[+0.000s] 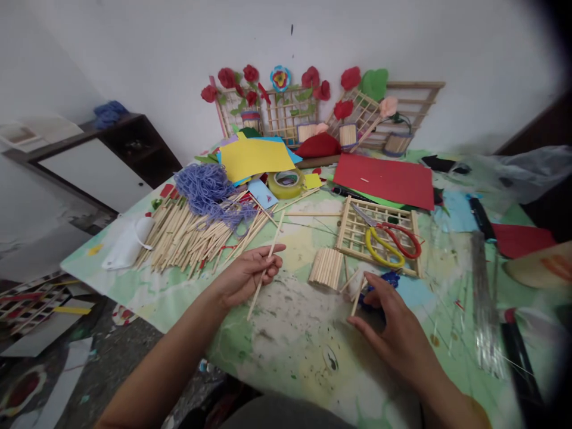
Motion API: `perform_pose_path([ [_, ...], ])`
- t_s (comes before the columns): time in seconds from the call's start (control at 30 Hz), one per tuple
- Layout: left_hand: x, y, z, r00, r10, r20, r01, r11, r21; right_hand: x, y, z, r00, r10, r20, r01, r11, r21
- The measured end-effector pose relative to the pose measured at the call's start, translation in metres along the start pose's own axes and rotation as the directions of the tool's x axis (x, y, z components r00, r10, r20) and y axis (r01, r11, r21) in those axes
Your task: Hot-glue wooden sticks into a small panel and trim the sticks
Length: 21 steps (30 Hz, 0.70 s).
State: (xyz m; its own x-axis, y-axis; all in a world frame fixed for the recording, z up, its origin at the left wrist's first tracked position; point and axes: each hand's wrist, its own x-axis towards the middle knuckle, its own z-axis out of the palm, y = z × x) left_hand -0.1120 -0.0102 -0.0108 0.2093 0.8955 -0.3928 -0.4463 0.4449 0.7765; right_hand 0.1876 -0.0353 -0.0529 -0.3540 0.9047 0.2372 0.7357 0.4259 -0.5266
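Note:
My left hand (252, 274) holds a long thin wooden stick (269, 256) between thumb and fingers, slanting up to the right. At the right, my right hand (384, 310) has thumb and fingers apart around a short stick piece (357, 298); whether it grips the piece is unclear. Just beyond the hands stands a small bundle of sticks (326, 268) joined side by side. Behind my right hand is a dark blue item (389, 278), partly hidden. Red and yellow scissors (388, 236) lie on a wooden lattice (342, 235).
A pile of sticks (179, 235) and purple yarn (201, 187) lie at left. Tape (286, 183), yellow paper (257, 159) and red paper (384, 179) lie farther back. Lattices with paper flowers (310, 77) lean on the wall. Thin wires (485, 310) lie at right.

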Motion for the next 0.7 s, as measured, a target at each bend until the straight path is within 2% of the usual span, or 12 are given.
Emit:
perform_pose_path([
  [0.23, 0.006, -0.029, 0.0, 0.996, 0.014, -0.089, 0.012, 0.957, 0.289, 0.0, -0.001, -0.002, 1.0, -0.025, -0.017, 0.025, 1.0, -0.015],
  [0.33, 0.006, -0.033, -0.007, 0.989, 0.122, -0.08, -0.068, 0.869, 0.489, 0.0, 0.0, -0.001, 0.999, -0.028, -0.027, 0.027, 0.999, -0.027],
  [0.4, 0.006, -0.028, -0.015, 0.961, 0.264, -0.078, -0.14, 0.712, 0.688, 0.0, 0.0, 0.0, 0.999, -0.029, -0.028, 0.028, 0.999, -0.031],
  [0.43, 0.006, -0.024, -0.02, 0.938, 0.337, -0.08, -0.143, 0.588, 0.796, 0.0, 0.001, 0.0, 0.999, -0.031, -0.028, 0.03, 0.999, -0.031],
  [0.5, 0.006, -0.013, -0.032, 0.89, 0.449, -0.074, -0.041, 0.241, 0.97, -0.001, 0.001, 0.0, 0.999, -0.032, -0.029, 0.031, 0.999, -0.036],
  [0.53, 0.005, -0.006, -0.038, 0.875, 0.477, -0.085, 0.054, 0.077, 0.996, -0.001, 0.001, 0.0, 0.999, -0.032, -0.03, 0.031, 0.999, -0.041],
  [0.57, 0.005, 0.0, -0.044, 0.863, 0.494, -0.107, 0.15, -0.047, 0.988, -0.001, 0.001, 0.0, 0.999, -0.032, -0.029, 0.03, 0.998, -0.047],
  [0.63, 0.003, 0.01, -0.055, 0.832, 0.525, -0.178, 0.314, -0.182, 0.932, -0.001, 0.001, -0.001, 0.999, -0.031, -0.024, 0.03, 0.998, -0.06],
  [0.7, 0.002, 0.016, -0.064, 0.818, 0.518, -0.249, 0.416, -0.235, 0.878, -0.002, 0.001, 0.0, 0.999, -0.035, -0.017, 0.034, 0.997, -0.064],
])
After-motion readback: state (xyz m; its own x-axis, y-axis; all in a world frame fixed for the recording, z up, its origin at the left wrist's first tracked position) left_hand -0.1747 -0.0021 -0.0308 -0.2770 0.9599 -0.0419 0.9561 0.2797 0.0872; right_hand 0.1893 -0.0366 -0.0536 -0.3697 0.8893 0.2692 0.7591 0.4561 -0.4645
